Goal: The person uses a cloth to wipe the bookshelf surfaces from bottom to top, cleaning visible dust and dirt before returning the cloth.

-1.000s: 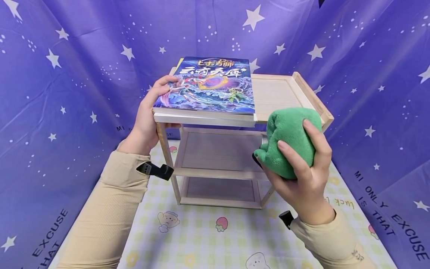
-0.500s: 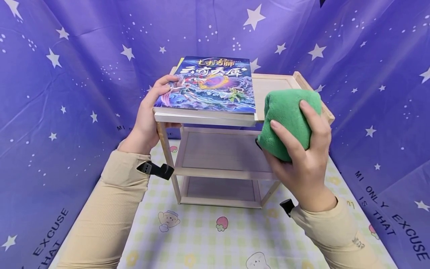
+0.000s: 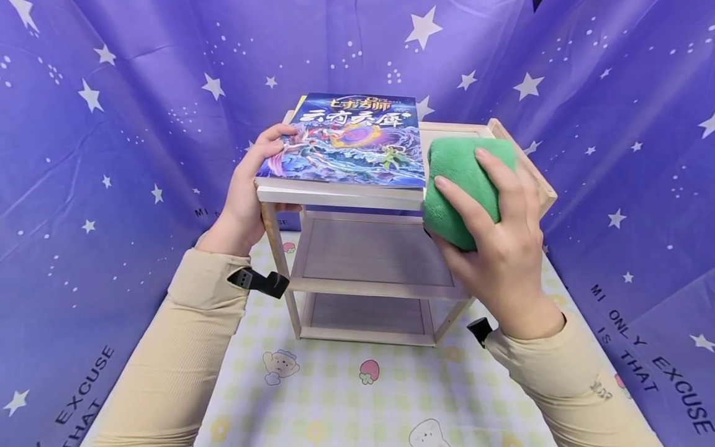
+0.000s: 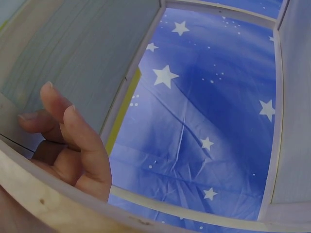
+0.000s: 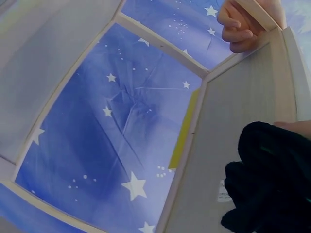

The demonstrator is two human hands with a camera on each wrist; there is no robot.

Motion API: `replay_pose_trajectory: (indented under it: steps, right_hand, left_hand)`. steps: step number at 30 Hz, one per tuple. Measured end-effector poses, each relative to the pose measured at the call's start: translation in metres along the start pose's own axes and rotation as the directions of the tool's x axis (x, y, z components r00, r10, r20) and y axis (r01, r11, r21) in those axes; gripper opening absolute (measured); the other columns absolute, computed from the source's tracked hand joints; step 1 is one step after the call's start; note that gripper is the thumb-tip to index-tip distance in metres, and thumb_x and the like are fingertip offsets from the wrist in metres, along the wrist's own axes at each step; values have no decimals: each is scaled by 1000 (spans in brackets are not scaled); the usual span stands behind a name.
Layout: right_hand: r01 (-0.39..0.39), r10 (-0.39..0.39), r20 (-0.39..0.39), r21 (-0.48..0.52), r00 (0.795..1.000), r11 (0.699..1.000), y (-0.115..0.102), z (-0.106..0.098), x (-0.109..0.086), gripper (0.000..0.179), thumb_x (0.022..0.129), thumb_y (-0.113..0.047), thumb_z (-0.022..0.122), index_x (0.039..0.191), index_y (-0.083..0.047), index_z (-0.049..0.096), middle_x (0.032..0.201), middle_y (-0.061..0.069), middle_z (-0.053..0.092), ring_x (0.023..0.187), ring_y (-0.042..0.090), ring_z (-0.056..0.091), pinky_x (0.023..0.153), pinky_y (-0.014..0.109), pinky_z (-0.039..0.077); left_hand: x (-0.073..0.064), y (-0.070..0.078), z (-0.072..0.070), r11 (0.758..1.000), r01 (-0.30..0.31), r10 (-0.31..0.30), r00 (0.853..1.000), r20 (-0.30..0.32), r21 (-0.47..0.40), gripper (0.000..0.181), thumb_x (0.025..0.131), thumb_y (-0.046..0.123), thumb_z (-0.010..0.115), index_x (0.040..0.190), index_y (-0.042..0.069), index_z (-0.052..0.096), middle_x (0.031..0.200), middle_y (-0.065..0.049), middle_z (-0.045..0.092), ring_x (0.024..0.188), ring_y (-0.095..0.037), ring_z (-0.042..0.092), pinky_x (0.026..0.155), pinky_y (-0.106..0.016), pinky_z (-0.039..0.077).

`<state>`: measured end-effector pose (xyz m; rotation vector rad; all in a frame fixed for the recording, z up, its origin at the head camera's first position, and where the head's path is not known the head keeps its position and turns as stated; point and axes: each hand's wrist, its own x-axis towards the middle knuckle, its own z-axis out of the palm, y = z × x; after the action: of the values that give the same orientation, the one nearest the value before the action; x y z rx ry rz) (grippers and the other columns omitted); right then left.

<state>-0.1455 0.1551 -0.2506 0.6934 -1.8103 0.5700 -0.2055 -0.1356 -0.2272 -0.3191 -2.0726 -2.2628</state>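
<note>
One book (image 3: 354, 146) lies flat, title end pointing away.

plush (image 3: 469, 180): green, perhaps black beneath | book (image 3: 357, 146): blue | curtain (image 3: 357, 37): purple, white-starred | tablecloth (image 3: 324, 391): green-checked

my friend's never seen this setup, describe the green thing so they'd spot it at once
Find the pale wooden three-tier shelf. In the head view, a blue illustrated book covers the left of its top, and right of that, a right hand grips the green plush thing. It's the rounded, fuzzy green lump, unlike the flat, busily printed book.
</note>
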Motion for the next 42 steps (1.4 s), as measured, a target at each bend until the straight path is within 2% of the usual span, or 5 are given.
replay_pose_trajectory:
  steps: [9,21,30,36,42]
  right_hand:
    - [22,-16,151,-36,988,999,1,-11,13,54,71,-6,80,122,-19,68,131,21,58,121,45,52,109,51,39]
    - [96,-69,251,-95,966,991,7,-23,17,60,69,-2,80,125,-20,67,126,22,60,114,46,56,100,59,45]
    - [92,-61,238,-123,969,988,14,-31,12,68,61,2,82,124,-20,67,126,22,60,115,47,56,103,57,43]
    - [90,-62,183,-150,981,985,18,-33,10,59,66,-2,80,121,-21,69,123,21,62,109,49,57,94,62,46]
    - [75,-51,157,-151,986,986,19,-32,8,56,66,-2,81,118,-19,70,123,21,62,111,49,57,96,61,46]
  left_hand:
    - [-1,2,0,1000,-2,2,1000,4,-8,34,97,42,38,128,37,52,152,-6,33,101,-27,57,63,-35,47]
    - [1,0,1,1000,-6,6,1000,0,-7,34,97,41,38,128,37,53,151,-6,34,99,-27,57,62,-35,47]
    - [0,0,0,1000,-7,7,1000,1,-10,34,97,40,38,128,37,52,151,-6,35,99,-27,58,62,-35,48]
    - [0,-1,0,1000,-9,9,1000,1,-6,33,97,40,38,127,37,52,151,-6,35,99,-27,58,63,-34,47]
    - [0,0,0,1000,-13,14,1000,3,-14,33,97,39,38,127,37,52,151,-6,35,100,-28,58,64,-35,47]
